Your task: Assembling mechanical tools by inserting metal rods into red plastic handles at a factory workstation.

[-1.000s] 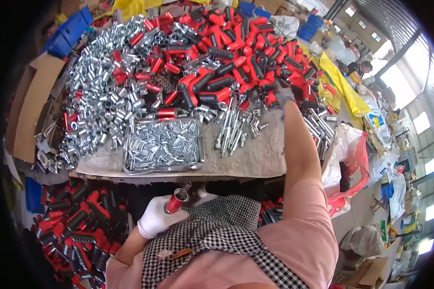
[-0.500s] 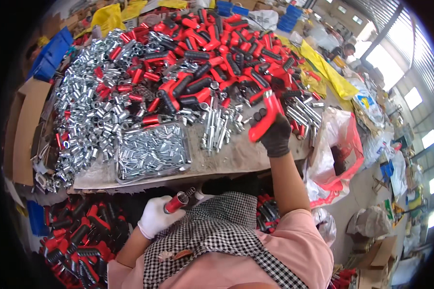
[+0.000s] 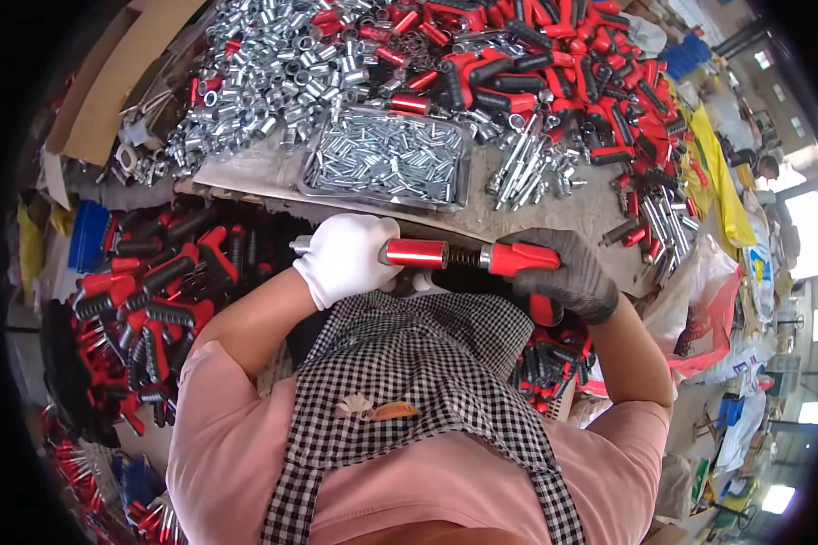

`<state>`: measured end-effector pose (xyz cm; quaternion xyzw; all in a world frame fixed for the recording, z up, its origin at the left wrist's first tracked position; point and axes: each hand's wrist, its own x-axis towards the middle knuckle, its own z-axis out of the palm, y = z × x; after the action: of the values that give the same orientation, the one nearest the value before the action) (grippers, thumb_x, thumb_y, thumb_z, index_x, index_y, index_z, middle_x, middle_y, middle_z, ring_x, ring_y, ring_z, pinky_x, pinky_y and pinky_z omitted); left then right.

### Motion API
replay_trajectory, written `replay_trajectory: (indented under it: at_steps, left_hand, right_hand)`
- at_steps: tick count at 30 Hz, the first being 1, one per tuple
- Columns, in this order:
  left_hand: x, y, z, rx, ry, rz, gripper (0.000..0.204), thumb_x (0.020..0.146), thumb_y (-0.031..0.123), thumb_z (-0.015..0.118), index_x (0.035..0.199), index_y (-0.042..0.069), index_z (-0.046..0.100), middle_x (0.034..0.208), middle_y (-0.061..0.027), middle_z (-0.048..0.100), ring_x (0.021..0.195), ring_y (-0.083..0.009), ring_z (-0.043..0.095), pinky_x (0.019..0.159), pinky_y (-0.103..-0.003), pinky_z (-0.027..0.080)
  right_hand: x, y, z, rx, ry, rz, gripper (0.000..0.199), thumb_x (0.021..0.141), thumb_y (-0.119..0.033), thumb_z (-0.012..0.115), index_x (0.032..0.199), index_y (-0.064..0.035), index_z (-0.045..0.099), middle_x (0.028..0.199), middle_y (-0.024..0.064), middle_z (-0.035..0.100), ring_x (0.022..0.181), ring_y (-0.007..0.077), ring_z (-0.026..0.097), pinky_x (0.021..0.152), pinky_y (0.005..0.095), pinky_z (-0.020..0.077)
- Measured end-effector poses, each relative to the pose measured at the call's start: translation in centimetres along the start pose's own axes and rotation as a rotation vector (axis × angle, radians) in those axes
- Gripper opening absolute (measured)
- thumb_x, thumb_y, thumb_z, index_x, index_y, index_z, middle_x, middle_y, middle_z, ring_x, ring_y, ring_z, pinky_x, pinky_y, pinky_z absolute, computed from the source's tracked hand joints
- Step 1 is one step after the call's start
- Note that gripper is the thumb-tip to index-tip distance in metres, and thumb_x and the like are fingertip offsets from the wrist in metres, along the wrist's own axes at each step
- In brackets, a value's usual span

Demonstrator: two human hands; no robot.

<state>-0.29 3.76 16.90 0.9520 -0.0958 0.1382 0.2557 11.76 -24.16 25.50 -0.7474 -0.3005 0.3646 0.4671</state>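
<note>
In front of my apron, my left hand [image 3: 350, 259], in a white glove, is closed around a metal shaft that carries a red metal sleeve [image 3: 417, 252] and a dark coil spring [image 3: 464, 258]. My right hand [image 3: 568, 272], in a dark grey glove, grips a red and black handle [image 3: 523, 258]. The handle's narrow end is in line with the shaft, right at the spring's end; whether the shaft sits inside it I cannot tell. A metal tip of the shaft sticks out left of the white glove. Both hands' fingertips are partly hidden.
On the bench beyond lie a clear tray [image 3: 386, 202] of small metal pins, a heap of silver sleeves [image 3: 273, 77], metal rods [image 3: 523, 165] and piled red-black handles [image 3: 600, 82]. More handles [image 3: 154, 300] fill the space below left. A white-red sack [image 3: 704, 291] stands at right.
My right hand has come down from the bench with the handle and brought it to the shaft. My left hand has risen and moved right with the shaft, now level. The view has tilted lower.
</note>
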Motion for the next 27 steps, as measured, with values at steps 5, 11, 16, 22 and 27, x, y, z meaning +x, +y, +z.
replay_trajectory:
  at_steps: [5, 11, 16, 22, 27]
  left_hand:
    - [-1.1, 0.4, -0.5, 0.048, -0.095, -0.035, 0.022, 0.073, 0.024, 0.070, 0.068, 0.006, 0.060, 0.062, -0.0135, 0.060, 0.060, -0.0362, 0.061, 0.056, -0.043, 0.050]
    - [-1.7, 0.6, -1.2, -0.720, -0.973, -0.357, 0.026, 0.075, 0.021, 0.072, 0.067, 0.001, 0.058, 0.053, -0.0039, 0.052, 0.048, -0.0128, 0.050, 0.048, -0.031, 0.041]
    - [-2.0, 1.1, -0.2, -1.008, -1.319, -0.478, 0.023, 0.075, 0.015, 0.072, 0.061, 0.003, 0.057, 0.053, 0.0012, 0.051, 0.046, -0.0078, 0.047, 0.043, -0.026, 0.034]
    - [-2.2, 2.2, 0.9, -0.776, -1.116, -0.354, 0.021, 0.073, 0.017, 0.072, 0.064, 0.001, 0.061, 0.053, -0.0052, 0.054, 0.048, -0.0120, 0.050, 0.046, -0.031, 0.040]
    - [-1.2, 1.5, 1.4, 0.261, -0.342, -0.064, 0.026, 0.080, 0.028, 0.060, 0.070, 0.005, 0.063, 0.065, -0.0142, 0.065, 0.067, -0.0294, 0.069, 0.060, -0.042, 0.053]
  right_hand:
    - [1.2, 0.9, 2.5, -0.223, -0.024, -0.055, 0.051, 0.073, -0.019, 0.080, 0.118, -0.0009, 0.063, 0.097, 0.0097, 0.069, 0.085, 0.0164, 0.065, 0.077, 0.0309, 0.0535]
    - [2.4, 0.8, 2.2, -1.123, -0.075, -1.106, 0.051, 0.063, -0.022, 0.075, 0.112, -0.0093, 0.066, 0.084, 0.0065, 0.062, 0.070, 0.0239, 0.062, 0.059, 0.0372, 0.0499]
    - [1.7, -0.4, 3.9, -1.197, -0.374, -1.294, 0.040, 0.070, -0.023, 0.063, 0.106, -0.0070, 0.069, 0.084, 0.0075, 0.063, 0.071, 0.0241, 0.062, 0.063, 0.0387, 0.0513]
    - [1.1, 1.4, 4.1, -1.206, -0.330, -1.175, 0.037, 0.073, -0.022, 0.064, 0.106, -0.0064, 0.068, 0.083, 0.0090, 0.065, 0.071, 0.0241, 0.063, 0.066, 0.0387, 0.0533]
    - [0.9, 4.1, 6.9, 0.397, -0.107, 0.478, 0.037, 0.080, -0.015, 0.069, 0.115, -0.0044, 0.062, 0.084, 0.0068, 0.061, 0.064, 0.0167, 0.059, 0.059, 0.0349, 0.0507]
